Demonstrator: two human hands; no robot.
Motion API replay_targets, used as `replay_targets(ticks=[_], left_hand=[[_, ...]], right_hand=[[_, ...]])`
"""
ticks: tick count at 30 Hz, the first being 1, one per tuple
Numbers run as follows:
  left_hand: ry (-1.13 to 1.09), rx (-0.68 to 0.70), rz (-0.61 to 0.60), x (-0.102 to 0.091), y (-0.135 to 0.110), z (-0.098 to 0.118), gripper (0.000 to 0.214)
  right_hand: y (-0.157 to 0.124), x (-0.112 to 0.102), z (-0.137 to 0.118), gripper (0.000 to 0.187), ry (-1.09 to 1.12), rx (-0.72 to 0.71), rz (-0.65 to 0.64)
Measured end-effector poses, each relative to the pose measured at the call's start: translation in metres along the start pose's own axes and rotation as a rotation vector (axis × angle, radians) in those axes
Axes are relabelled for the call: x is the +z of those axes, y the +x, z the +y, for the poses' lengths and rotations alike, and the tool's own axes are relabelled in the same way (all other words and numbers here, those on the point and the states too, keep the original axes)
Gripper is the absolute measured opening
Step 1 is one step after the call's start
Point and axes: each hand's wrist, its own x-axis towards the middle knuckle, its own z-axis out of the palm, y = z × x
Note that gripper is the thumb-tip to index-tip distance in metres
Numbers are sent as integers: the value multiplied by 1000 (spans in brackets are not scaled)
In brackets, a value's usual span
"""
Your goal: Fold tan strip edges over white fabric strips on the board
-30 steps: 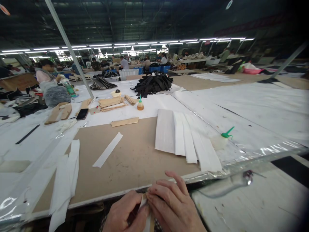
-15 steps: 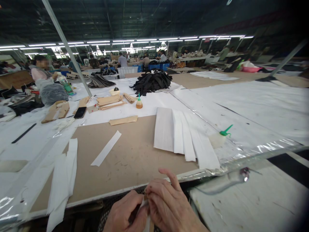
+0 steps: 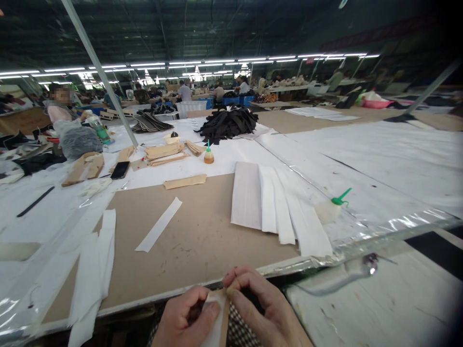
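Note:
My left hand pinches a white strip with a tan edge, thumb laid flat on its white face. The strip is held at the bottom of the view, just off the table's front edge, and its lower end is cut off by the frame. My right hand has its thumb and forefinger closed at the strip's upper right corner. A single white strip lies on the brown board beyond my hands. Fanned white strips rest on the board's right side.
More white strips hang over the table edge at left. A green-capped bottle leans at right; a small amber bottle stands farther back. Behind are tan strips, a phone, a black pile and a co-worker.
My hands have drawn slightly apart and turned, so more of the strip's white face and tan edge shows. My right fingers have curled in toward the strip's corner.

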Motion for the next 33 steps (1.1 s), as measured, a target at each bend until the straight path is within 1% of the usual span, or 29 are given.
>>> replay_targets(ticks=[3, 6, 8, 11, 13, 14, 17, 20, 22, 23, 24, 26, 28, 30, 33], left_hand=[[-199, -87, -3, 0, 6, 0, 57], [-301, -115, 7, 0, 16, -2, 61], [-326, -127, -1, -1, 26, -5, 61], [-291, -130, -2, -7, 46, -14, 60], [-186, -118, 19, -13, 61, -23, 55], [-94, -104, 35, -17, 68, -28, 52], [313, -25, 98, -25, 87, -45, 40], [719, 123, 186, -29, 97, -60, 31], [893, 221, 233, -33, 99, -65, 27], [943, 262, 239, -36, 100, -66, 23], [967, 292, 239, -39, 102, -66, 18], [943, 338, 226, -47, 105, -62, 10], [872, 390, 211, -53, 110, -58, 13], [814, 448, 188, -56, 116, -56, 11], [807, 481, 133, -58, 122, -55, 8]], right_hand=[[0, 7, 13, 24, 130, 169, 41], [5, 22, 32, 42, 312, 273, 59], [13, 30, 46, 45, 370, 300, 79], [31, 36, 68, 41, 303, 300, 71], [44, 38, 84, 37, 205, 264, 74], [50, 39, 92, 36, 148, 239, 83], [64, 45, 113, 30, -58, 140, 100], [69, 51, 125, 23, -342, -26, 157], [70, 54, 130, 18, -534, -160, 205], [70, 55, 132, 18, -606, -219, 197], [69, 56, 135, 20, -656, -277, 188], [66, 58, 142, 29, -706, -380, 183], [62, 58, 150, 37, -732, -465, 212], [57, 55, 153, 40, -773, -483, 196], [53, 46, 151, 35, -841, -455, 96]])
